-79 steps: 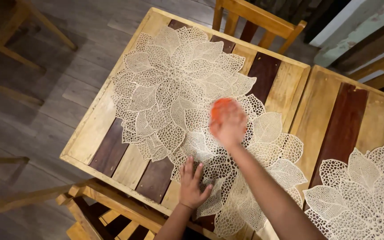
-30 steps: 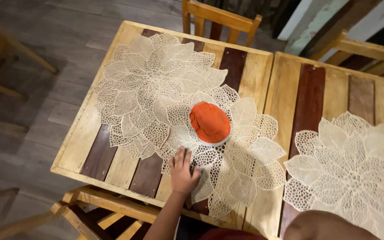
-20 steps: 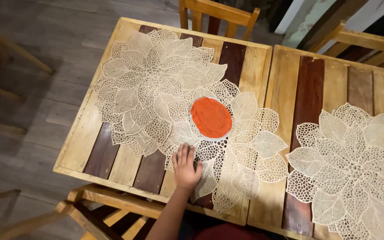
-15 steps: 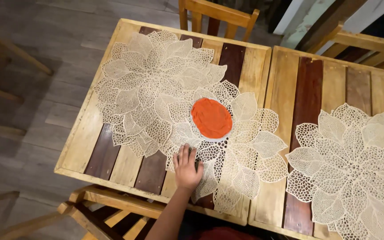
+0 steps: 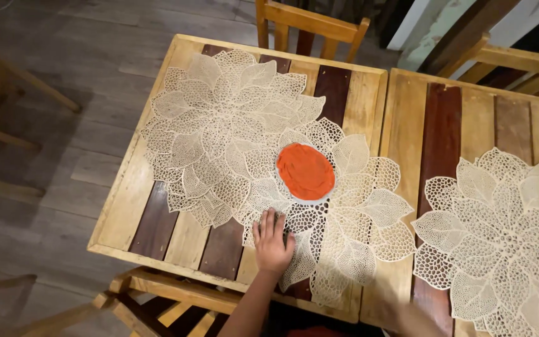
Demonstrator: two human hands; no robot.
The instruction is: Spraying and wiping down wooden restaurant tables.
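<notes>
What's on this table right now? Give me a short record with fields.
Surface: wooden slat table
Mats: two overlapping cream leaf-pattern lace mats, far one, near one
Centre item: orange cloth lying on the near mat
Left hand: flat on the near mat's edge, fingers spread
Right hand: not in view
Beside: second table with a similar mat
Seating: wooden chair at the far side

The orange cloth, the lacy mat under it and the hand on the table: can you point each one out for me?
orange cloth (image 5: 305, 171), head view, middle of the cloth.
lacy leaf mat (image 5: 375, 206), head view, a leaf on its right side.
left hand (image 5: 274, 244), head view, back of the hand, flat on the mat.
</notes>
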